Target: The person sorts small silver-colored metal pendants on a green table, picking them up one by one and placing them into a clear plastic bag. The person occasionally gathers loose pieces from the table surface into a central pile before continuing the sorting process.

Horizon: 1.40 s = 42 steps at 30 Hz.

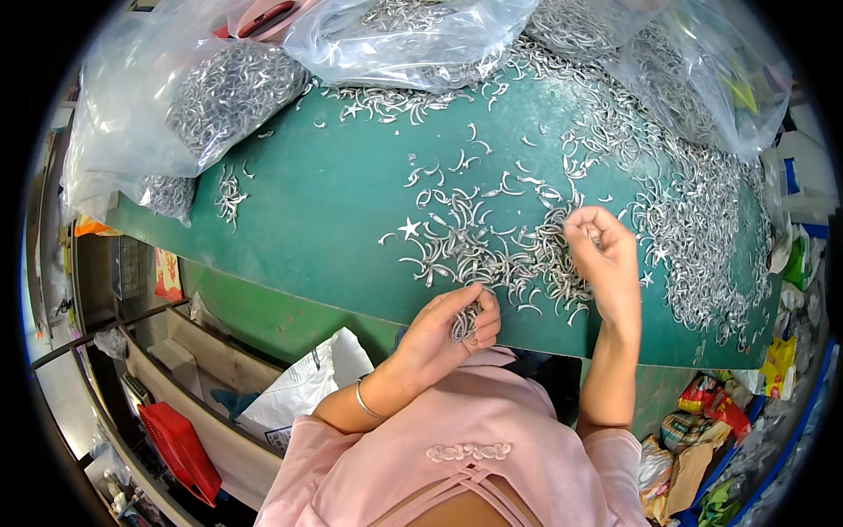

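Curved metal pieces point(479, 255) are scattered across the green surface point(342, 193) and packed in clear bags point(132, 105). A clutch of pieces is gripped in the left hand point(437, 328) by curled fingers point(488, 320). The right hand point(612, 261) is held near loose pieces, its fingers bent inward; whether anything is gripped cannot be told.
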Available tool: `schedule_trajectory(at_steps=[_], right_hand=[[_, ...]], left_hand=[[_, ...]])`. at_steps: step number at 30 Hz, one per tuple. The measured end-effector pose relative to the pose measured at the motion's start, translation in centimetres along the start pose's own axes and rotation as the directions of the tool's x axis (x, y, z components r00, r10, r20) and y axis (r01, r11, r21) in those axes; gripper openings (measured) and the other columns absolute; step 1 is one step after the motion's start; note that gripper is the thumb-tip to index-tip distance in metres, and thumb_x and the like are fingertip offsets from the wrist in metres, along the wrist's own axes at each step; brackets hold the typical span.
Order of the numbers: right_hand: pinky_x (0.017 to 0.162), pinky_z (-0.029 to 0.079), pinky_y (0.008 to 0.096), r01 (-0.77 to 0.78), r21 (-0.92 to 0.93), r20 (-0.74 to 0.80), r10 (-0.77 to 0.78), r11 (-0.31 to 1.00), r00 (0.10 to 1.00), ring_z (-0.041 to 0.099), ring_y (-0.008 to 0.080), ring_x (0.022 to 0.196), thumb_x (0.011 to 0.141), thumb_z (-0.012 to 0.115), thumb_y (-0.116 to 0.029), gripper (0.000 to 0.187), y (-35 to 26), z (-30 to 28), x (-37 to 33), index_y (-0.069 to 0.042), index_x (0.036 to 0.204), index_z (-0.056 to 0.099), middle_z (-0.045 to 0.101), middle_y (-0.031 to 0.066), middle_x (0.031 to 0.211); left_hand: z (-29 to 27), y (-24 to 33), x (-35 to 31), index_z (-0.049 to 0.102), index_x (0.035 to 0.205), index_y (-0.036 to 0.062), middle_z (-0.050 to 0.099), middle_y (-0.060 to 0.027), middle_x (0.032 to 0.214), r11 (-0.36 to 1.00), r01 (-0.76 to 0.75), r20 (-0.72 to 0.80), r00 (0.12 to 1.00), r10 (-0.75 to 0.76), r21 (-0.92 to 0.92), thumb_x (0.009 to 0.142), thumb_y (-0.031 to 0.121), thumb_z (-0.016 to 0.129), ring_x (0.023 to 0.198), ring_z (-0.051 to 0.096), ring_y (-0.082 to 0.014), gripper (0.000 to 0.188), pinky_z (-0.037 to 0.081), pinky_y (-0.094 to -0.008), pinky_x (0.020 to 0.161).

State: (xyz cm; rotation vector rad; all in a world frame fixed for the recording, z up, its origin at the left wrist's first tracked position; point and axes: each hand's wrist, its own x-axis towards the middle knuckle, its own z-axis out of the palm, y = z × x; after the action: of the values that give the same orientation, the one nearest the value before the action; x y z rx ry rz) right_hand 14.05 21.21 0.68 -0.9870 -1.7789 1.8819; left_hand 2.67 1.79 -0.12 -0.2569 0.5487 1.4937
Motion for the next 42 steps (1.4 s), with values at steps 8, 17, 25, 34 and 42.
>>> schedule_trajectory(at_steps=[8,17,25,34,42], right_hand=[[0.042,0.033,0.0210,-0.253,0.909,0.221,0.133,0.332,0.966,0.041,0.0121,0.056,0.092,0.051,-0.016,0.016,-0.7,1.5,-1.4,-0.002,0.100,0.050,0.047,0.0058,0.074],[0.036,0.033,0.0238,-0.121,0.798,0.195,-0.063,0.591,0.979,0.037,0.0135,0.049,0.101,0.039,-0.030,0.039,1.0,-0.5,-2.3,-0.003,0.074,0.048,0.040,0.0057,0.066],[0.042,0.021,0.0228,-0.003,-0.037,-0.147,-0.002,0.999,0.989,0.027,0.0029,0.047,0.089,0.063,-0.020,0.020,0.6,-0.1,-2.8,-0.001,0.086,0.063,0.033,-0.0067,0.053],[0.048,0.037,0.0390,0.022,-0.798,-0.116,-0.188,0.603,0.975,0.047,0.0267,0.047,0.075,0.073,-0.011,0.013,-0.1,2.5,-2.0,-0.004,0.079,0.063,0.053,0.0102,0.056],[0.046,0.037,0.0353,0.007,-0.781,-0.180,-0.235,0.624,0.955,0.047,0.0231,0.045,0.079,0.071,-0.012,0.011,-0.9,1.7,-3.0,-0.004,0.083,0.064,0.055,0.0108,0.058]], left_hand=[[0.1,0.0,0.0,0.053,0.083,0.0056,0.040,-0.0025,0.072,1.000,0.003,-0.018,1.000,-0.003,-0.011,0.100,0.024,0.040,0.064,0.036,-0.0138,0.028,0.032,-0.0260,0.057],[-0.3,0.3,-0.3,0.052,0.082,0.0050,0.037,-0.0017,0.070,1.000,-0.007,-0.029,1.000,0.006,-0.029,0.099,0.024,0.040,0.064,0.034,-0.0129,0.028,0.032,-0.0248,0.056],[-0.9,0.3,-0.3,0.052,0.085,0.0022,0.046,-0.0032,0.073,0.998,0.000,0.041,0.999,0.003,-0.068,0.100,0.025,0.042,0.068,0.044,-0.0138,0.028,0.039,-0.0259,0.062],[-0.1,0.3,-0.5,0.052,0.082,0.0048,0.037,-0.0017,0.070,1.000,-0.005,-0.048,0.999,0.004,-0.030,0.099,0.024,0.040,0.063,0.034,-0.0126,0.029,0.032,-0.0246,0.056],[-0.4,0.4,-0.5,0.054,0.082,0.0046,0.038,-0.0016,0.069,0.999,-0.013,-0.035,0.999,0.012,-0.030,0.100,0.024,0.040,0.063,0.034,-0.0123,0.029,0.032,-0.0246,0.056]])
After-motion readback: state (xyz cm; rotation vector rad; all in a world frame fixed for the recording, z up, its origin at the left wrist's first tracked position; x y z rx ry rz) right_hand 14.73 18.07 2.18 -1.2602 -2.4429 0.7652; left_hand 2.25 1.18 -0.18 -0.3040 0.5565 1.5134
